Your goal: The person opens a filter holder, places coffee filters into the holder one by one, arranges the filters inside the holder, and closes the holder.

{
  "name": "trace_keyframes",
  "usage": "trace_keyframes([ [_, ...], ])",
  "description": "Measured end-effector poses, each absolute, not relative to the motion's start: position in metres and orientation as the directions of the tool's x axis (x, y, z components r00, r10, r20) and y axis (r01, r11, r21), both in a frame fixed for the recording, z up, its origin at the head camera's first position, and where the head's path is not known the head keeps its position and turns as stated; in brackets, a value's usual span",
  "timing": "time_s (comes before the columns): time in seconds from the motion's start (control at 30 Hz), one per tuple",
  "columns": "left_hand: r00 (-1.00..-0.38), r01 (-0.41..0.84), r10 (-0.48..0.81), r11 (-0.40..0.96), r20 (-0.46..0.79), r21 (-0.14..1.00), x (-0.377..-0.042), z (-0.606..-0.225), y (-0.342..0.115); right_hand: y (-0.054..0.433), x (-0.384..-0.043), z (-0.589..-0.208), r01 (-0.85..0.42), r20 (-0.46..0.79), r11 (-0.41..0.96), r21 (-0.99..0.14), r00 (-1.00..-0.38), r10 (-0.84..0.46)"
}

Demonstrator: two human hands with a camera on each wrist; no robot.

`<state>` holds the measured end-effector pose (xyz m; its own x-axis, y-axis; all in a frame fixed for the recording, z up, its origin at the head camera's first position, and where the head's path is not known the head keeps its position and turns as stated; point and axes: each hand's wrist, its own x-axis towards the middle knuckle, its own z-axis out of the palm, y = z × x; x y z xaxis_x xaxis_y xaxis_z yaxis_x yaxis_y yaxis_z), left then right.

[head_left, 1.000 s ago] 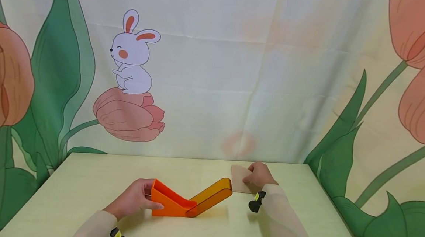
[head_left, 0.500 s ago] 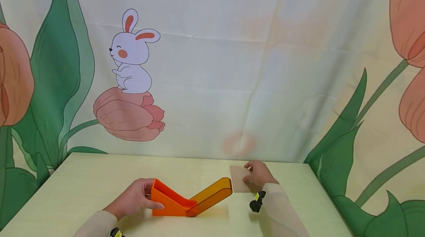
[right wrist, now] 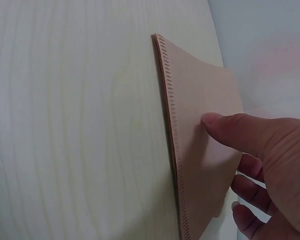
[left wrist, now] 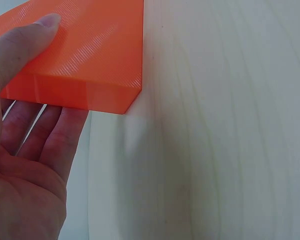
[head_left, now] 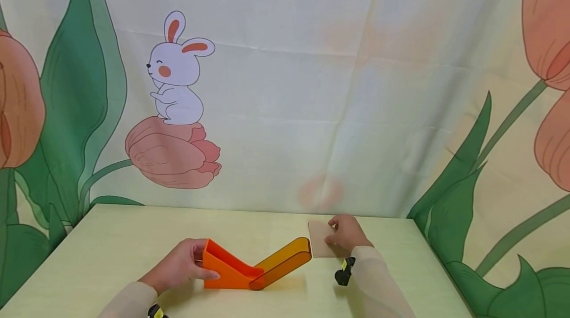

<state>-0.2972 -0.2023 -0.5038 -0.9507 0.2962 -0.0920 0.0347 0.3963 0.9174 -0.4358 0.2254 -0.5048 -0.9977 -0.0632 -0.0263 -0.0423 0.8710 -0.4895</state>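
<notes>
- The left hand [head_left: 178, 266] grips the tall end of an orange plastic wedge-shaped box [head_left: 227, 275], standing on the pale wooden table [head_left: 133, 239], its translucent amber lid [head_left: 285, 263] angled upward.
- The right hand [head_left: 349, 233] rests its thumb on crimp-edged tan paper sheets [right wrist: 190, 95] near the table's far edge; I cannot tell whether it pinches them.

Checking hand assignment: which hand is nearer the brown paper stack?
Right. The right hand is at the paper stack, thumb against its face. The left hand is well left of it, holding the orange holder.
</notes>
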Motion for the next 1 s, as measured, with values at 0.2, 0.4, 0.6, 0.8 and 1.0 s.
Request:
trace_keyframes([
  [0.2,-0.949,0.049,0.303,0.399,-0.081,0.916,-0.298,-0.504,-0.202,0.226,-0.438,-0.508,-0.017,-0.039,0.850,-0.526,-0.998,-0.045],
  [0.4,-0.949,0.044,0.304,0.395,-0.085,0.918,-0.298,-0.505,-0.202,0.228,-0.438,-0.509,0.007,-0.070,0.844,-0.537,-0.997,-0.036],
  [0.6,-0.949,0.052,0.305,0.396,-0.078,0.917,-0.298,-0.503,-0.202,0.227,-0.435,-0.505,0.042,-0.113,0.835,-0.549,-0.993,-0.024],
  [0.8,-0.946,0.050,0.313,0.386,-0.080,0.921,-0.297,-0.503,-0.202,0.231,-0.432,-0.505,0.040,-0.131,0.815,-0.578,-0.990,-0.045],
  [1.0,-0.948,0.042,0.306,0.382,-0.083,0.923,-0.296,-0.504,-0.203,0.243,-0.439,-0.497,-0.037,-0.098,0.819,-0.573,-0.989,-0.113],
])
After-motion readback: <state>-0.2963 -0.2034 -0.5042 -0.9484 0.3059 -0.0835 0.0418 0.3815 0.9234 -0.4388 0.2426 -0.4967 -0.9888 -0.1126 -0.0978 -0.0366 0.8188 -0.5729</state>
